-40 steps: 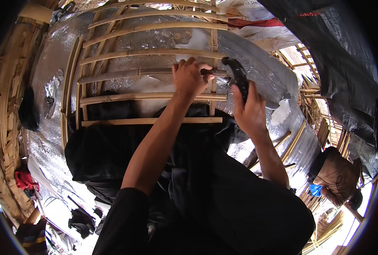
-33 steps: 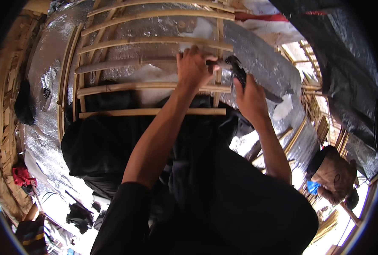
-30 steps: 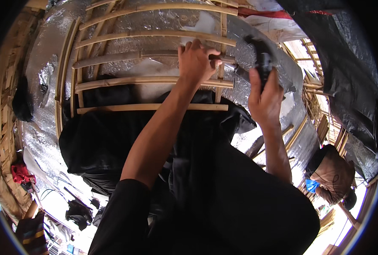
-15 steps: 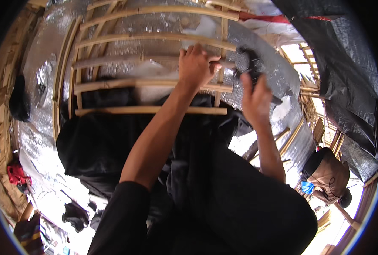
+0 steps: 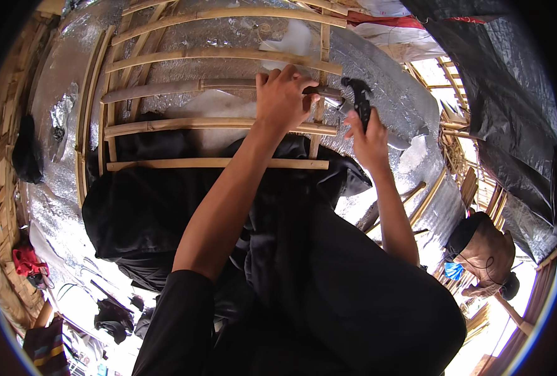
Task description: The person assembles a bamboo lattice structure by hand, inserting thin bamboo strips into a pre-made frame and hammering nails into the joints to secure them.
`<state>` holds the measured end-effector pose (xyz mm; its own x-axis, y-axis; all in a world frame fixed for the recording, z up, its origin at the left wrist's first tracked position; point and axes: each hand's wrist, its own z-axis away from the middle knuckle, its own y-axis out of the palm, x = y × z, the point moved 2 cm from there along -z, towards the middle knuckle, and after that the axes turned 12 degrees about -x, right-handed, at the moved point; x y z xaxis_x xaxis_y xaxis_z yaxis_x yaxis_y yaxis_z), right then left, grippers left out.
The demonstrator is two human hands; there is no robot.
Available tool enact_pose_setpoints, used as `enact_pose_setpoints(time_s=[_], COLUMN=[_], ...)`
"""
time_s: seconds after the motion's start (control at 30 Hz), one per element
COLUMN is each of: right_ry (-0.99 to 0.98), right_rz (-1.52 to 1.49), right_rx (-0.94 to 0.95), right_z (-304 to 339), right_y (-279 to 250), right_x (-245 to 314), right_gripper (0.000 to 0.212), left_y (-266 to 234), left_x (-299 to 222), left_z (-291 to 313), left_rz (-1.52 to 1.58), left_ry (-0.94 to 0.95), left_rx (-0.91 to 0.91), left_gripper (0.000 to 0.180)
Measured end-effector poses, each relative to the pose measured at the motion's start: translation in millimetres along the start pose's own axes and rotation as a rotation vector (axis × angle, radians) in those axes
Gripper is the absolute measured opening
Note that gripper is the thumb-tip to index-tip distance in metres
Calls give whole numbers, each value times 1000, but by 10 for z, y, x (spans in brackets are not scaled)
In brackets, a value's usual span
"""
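Left hand (image 5: pixel 281 100) holding knife (image 5: pixel 345 108), right hand (image 5: pixel 371 143) hammer (image 5: pixel 360 103)

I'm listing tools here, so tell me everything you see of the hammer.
The hammer looks black, with a short head and small glints; its material is unclear. The right hand grips its handle, hiding the lower end. Head uppermost in view, it leans slightly left, just right of the frame. Other contact is unclear.

No writing legible (to me).
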<state>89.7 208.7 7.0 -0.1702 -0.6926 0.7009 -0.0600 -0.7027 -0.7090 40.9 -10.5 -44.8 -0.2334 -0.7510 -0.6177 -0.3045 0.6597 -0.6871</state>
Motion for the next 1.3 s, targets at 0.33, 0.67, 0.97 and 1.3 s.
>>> enact_pose_setpoints(time_s=[0.33,0.67,0.97,1.3], right_ry=[-151,-178,-162,-520], right_rz=[-12,82,152,260], right_rx=[4,-87,-122,-372], right_z=[59,344,316,314], right_y=[195,-328,-182,31], right_x=[-55,757,665,417], right_gripper=[35,34,38,50], left_y=[-95,-83,-28,-44], left_x=[-40,28,124,87], left_z=[73,118,156,157], left_rz=[29,19,-5,29], left_ry=[-5,-4,120,112], left_rx=[47,85,-30,14], left_gripper=[26,26,27,29])
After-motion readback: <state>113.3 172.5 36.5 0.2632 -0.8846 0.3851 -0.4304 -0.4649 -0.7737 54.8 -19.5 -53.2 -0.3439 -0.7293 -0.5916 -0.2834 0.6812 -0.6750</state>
